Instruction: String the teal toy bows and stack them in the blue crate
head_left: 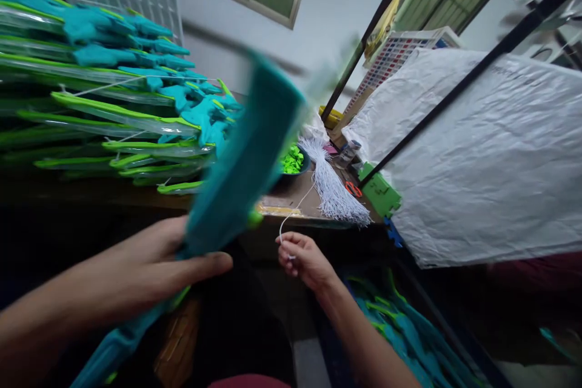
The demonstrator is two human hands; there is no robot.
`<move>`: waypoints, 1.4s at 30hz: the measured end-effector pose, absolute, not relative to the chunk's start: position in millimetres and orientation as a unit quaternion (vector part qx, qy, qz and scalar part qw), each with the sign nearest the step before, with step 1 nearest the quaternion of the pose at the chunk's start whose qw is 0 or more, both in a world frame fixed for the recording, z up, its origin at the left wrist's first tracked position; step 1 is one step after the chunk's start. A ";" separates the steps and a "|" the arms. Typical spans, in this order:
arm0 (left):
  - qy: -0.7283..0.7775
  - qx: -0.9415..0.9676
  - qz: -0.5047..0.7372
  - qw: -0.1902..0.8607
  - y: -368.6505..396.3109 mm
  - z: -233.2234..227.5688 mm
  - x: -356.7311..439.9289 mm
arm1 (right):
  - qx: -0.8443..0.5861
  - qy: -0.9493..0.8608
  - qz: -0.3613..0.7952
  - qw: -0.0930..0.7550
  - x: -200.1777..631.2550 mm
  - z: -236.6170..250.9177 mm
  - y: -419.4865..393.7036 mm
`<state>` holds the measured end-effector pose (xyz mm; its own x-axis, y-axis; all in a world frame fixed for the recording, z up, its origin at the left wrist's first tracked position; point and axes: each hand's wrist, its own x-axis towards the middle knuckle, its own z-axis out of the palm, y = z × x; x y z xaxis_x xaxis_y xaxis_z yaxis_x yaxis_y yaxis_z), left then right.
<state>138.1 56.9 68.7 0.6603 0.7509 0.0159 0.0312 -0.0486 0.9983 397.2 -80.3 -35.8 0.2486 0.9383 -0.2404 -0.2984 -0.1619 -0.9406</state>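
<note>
My left hand (150,267) is closed round a teal fabric pouch (245,151) with bits of lime green; motion blurs its upper part. A teal strap-like length (116,339) of it hangs below the hand. To the right, my right hand (305,259) pinches the end of a thin white cord (295,209), which curves up toward the table. A thick bundle of white cords (334,185) lies at the table's edge. Behind the held pouch, a dark bowl (305,165) contains small lime green pieces (292,159).
Stacked teal pouches with lime edging and clear plastic (136,115) fill the left. Orange-handled scissors (353,189) and a green foam piece (379,188) lie near a slanting black pole (436,109). White sheeting (491,157) hangs at right. More teal pieces (400,327) sit below.
</note>
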 end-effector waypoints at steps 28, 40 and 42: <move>0.274 0.793 -0.113 0.532 -40.2 -96.6 195.7 | -0.473 -0.112 0.332 0.808 507.8 -59.5 -64.1; 0.272 0.911 -0.163 0.264 -25.5 -150.4 201.1 | -0.618 -0.069 0.128 0.773 562.1 -52.6 -172.9; 0.275 0.916 -0.196 0.218 -24.9 -149.8 206.3 | -0.639 -0.088 0.122 0.754 550.4 -55.7 -187.0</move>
<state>206.3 -24.9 -149.8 0.7719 0.4182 -0.4788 0.5889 -0.7540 0.2910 550.4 -187.0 -55.7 0.9548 0.2965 -0.0228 -0.0710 0.1528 -0.9857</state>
